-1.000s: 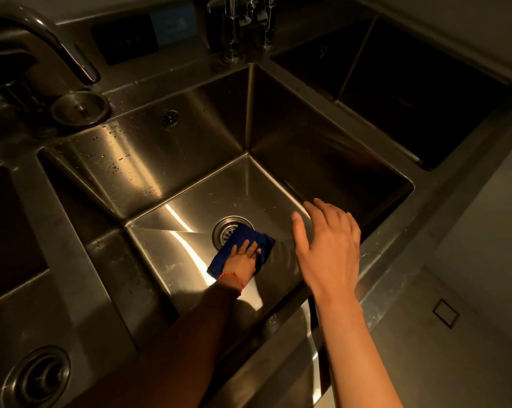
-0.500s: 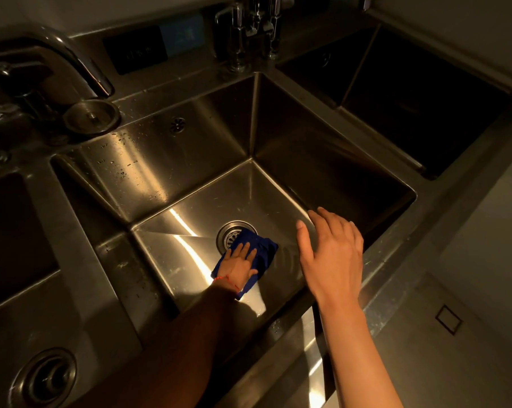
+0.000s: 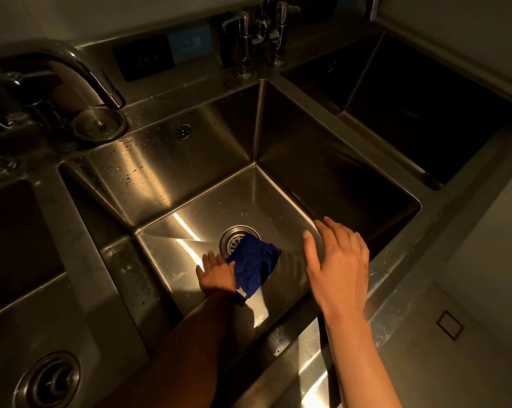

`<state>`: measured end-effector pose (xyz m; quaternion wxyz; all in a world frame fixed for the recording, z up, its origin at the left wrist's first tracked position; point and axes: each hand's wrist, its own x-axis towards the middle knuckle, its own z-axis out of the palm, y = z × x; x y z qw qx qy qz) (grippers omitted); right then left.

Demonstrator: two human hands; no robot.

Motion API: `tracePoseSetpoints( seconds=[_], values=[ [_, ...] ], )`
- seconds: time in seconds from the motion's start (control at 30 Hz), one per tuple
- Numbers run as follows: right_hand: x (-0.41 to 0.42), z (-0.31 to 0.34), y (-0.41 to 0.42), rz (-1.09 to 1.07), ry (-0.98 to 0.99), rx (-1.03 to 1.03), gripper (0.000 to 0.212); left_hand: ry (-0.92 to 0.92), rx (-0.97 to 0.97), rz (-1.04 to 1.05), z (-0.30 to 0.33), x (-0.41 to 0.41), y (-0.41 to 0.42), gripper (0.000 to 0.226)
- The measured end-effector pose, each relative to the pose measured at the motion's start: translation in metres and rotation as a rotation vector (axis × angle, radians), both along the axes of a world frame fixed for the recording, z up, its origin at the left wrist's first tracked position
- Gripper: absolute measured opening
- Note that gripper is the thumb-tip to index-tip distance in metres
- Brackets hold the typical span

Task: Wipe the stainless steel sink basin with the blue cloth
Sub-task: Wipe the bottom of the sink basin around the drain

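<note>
The stainless steel sink basin [image 3: 172,172] fills the middle of the view, with a round drain [image 3: 234,238] in its floor. A crumpled blue cloth [image 3: 254,263] lies on the floor, covering the drain's near right edge. My left hand [image 3: 216,273] rests flat on the basin floor just left of the cloth, fingers spread; its thumb side meets the cloth's edge and the thumb is hidden. My right hand [image 3: 337,266] hovers open above the basin's near right corner, fingers apart, holding nothing.
A curved faucet [image 3: 81,69] and a round drain plug [image 3: 98,125] sit on the ledge at the back left. Tap fittings [image 3: 257,33] stand behind the basin. A second basin [image 3: 425,113] lies to the right, and another with a drain [image 3: 51,381] to the left.
My left hand has slid left off the top of the cloth onto the bare basin floor. The cloth stays by the drain. The right hand has barely moved.
</note>
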<state>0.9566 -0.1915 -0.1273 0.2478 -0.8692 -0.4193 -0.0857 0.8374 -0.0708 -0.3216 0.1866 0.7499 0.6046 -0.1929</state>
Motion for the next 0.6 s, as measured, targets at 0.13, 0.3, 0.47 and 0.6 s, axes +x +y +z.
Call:
tracePoseSetpoints(
  seconds=[0.13,0.3,0.47,0.6],
  values=[
    [0.000,0.001,-0.001,-0.008,0.010,0.000,0.047,0.024,-0.033,0.003,-0.003,-0.006,0.009,0.059],
    [0.000,0.001,0.000,-0.011,0.026,0.001,0.048,0.027,-0.077,-0.057,-0.006,-0.011,0.011,0.058],
    [0.000,0.001,0.000,-0.016,0.028,0.002,0.049,0.001,-0.094,-0.100,-0.008,-0.014,0.003,0.065],
    [0.000,0.001,0.000,-0.020,0.034,0.001,0.050,0.009,-0.136,-0.091,-0.005,-0.010,0.006,0.058]
  ],
)
